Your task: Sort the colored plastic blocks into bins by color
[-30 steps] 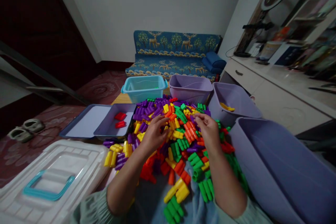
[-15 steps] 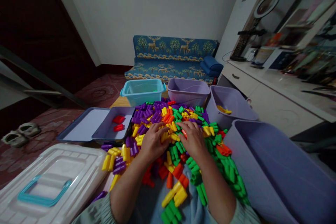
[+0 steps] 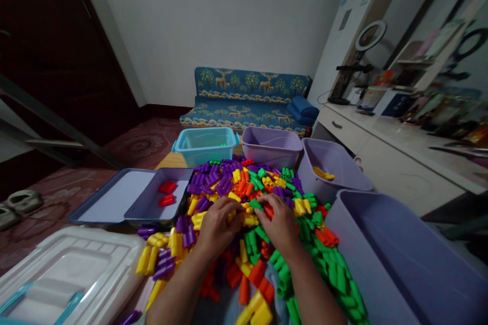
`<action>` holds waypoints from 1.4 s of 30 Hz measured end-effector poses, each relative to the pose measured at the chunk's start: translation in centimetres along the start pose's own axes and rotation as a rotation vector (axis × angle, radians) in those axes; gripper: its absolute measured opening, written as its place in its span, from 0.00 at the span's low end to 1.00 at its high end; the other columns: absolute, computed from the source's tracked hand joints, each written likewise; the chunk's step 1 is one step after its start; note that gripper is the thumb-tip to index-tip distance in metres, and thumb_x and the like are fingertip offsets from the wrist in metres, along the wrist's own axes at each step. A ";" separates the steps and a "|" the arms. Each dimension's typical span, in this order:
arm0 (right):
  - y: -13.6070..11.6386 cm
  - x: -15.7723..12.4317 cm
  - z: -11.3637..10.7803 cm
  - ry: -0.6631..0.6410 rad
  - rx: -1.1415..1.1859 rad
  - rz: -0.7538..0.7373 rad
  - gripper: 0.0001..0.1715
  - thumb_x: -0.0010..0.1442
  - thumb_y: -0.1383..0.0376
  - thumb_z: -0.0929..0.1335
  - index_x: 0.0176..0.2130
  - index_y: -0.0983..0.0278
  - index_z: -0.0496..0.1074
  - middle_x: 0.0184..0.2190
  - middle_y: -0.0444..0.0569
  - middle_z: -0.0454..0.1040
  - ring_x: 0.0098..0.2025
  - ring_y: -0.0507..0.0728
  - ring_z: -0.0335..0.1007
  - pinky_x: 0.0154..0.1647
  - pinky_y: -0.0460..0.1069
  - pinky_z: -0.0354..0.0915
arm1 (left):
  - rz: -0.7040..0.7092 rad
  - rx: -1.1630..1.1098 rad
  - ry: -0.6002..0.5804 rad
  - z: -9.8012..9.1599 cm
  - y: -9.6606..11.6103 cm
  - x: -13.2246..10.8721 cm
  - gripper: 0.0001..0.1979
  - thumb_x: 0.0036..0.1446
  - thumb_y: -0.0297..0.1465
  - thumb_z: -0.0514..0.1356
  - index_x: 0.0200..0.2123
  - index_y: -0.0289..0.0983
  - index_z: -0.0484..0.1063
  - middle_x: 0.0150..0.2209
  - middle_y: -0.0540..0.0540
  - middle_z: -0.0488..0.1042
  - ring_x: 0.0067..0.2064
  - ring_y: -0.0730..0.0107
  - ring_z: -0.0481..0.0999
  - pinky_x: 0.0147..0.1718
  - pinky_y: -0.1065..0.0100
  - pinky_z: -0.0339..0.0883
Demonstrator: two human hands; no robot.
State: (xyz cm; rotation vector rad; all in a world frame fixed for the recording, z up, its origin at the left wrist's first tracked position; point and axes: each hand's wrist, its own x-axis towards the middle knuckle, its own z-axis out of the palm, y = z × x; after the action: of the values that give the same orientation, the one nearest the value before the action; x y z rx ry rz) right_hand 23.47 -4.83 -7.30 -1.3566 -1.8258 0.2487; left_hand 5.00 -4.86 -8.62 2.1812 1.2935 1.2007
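A wide heap of red, yellow, green and purple plastic pieces lies in front of me. My left hand (image 3: pixel 221 222) is in the middle of the heap, its fingers curled around a yellow piece. Close beside it on the right, my right hand (image 3: pixel 277 218) has its fingers bent around a green piece (image 3: pixel 256 205), with a red-orange piece (image 3: pixel 268 211) under the fingers. Purple pieces (image 3: pixel 206 183) lie mostly beyond and left of my hands, and green pieces (image 3: pixel 335 269) spread to the right.
Behind the heap stand a light blue bin (image 3: pixel 206 148) and a purple bin (image 3: pixel 271 143). Another purple bin (image 3: pixel 339 165) and a large one (image 3: pixel 400 244) line the right. At left are a shallow tray (image 3: pixel 147 205) with red pieces and a white lid (image 3: pixel 76 264).
The view has tilted up slightly, so the scene sits lower. Both hands have curled their fingers more, and a green piece now shows at my right fingertips.
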 end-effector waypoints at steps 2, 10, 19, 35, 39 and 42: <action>0.3 -0.1 0.1 0.012 0.052 -0.005 0.06 0.58 0.68 0.68 0.38 0.61 0.70 0.37 0.48 0.75 0.42 0.58 0.71 0.45 0.52 0.66 | -0.010 0.001 0.005 0.0 0.0 0.0 0.07 0.57 0.28 0.58 0.37 0.40 0.75 0.39 0.44 0.75 0.41 0.65 0.76 0.40 0.65 0.70; -1.3 -0.2 -0.9 -0.078 -0.039 -0.166 0.11 0.56 0.62 0.72 0.41 0.61 0.74 0.41 0.49 0.77 0.46 0.59 0.69 0.49 0.55 0.63 | -0.035 -0.066 0.099 0.2 -0.8 0.0 0.07 0.59 0.27 0.57 0.39 0.39 0.74 0.36 0.46 0.78 0.38 0.67 0.77 0.38 0.68 0.69; -3.2 -1.0 -0.3 -0.355 -0.316 -0.144 0.28 0.53 0.61 0.73 0.54 0.57 0.69 0.54 0.50 0.70 0.51 0.64 0.68 0.53 0.61 0.62 | -0.014 -0.138 0.254 -0.4 -0.6 0.3 0.09 0.63 0.29 0.53 0.39 0.38 0.74 0.34 0.46 0.75 0.36 0.68 0.76 0.36 0.69 0.67; -2.8 -1.1 0.2 -0.326 -0.311 -0.096 0.32 0.55 0.72 0.65 0.58 0.56 0.66 0.49 0.48 0.72 0.48 0.60 0.71 0.49 0.54 0.66 | -0.069 0.356 0.166 -2.9 0.8 -0.2 0.11 0.60 0.39 0.56 0.35 0.39 0.75 0.33 0.45 0.77 0.37 0.61 0.76 0.36 0.64 0.65; -2.9 -1.1 0.4 -0.309 -0.358 -0.068 0.25 0.57 0.71 0.65 0.53 0.57 0.70 0.45 0.49 0.73 0.45 0.60 0.71 0.46 0.54 0.66 | -0.071 0.411 -0.098 -4.3 0.9 -0.4 0.18 0.50 0.46 0.63 0.42 0.45 0.76 0.37 0.46 0.77 0.37 0.58 0.77 0.31 0.66 0.64; -2.9 -1.1 0.5 -0.314 -0.377 -0.077 0.25 0.58 0.68 0.66 0.55 0.56 0.68 0.43 0.50 0.73 0.44 0.61 0.71 0.45 0.54 0.66 | -0.038 0.376 -0.236 -5.1 0.6 -0.5 0.21 0.43 0.39 0.69 0.44 0.48 0.76 0.39 0.48 0.77 0.36 0.60 0.77 0.30 0.68 0.63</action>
State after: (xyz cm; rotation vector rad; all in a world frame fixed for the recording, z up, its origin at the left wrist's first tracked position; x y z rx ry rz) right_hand 21.15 -6.85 -6.43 -1.5651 -2.2674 0.0799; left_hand 1.15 -6.28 -5.51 2.4489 1.5454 0.6995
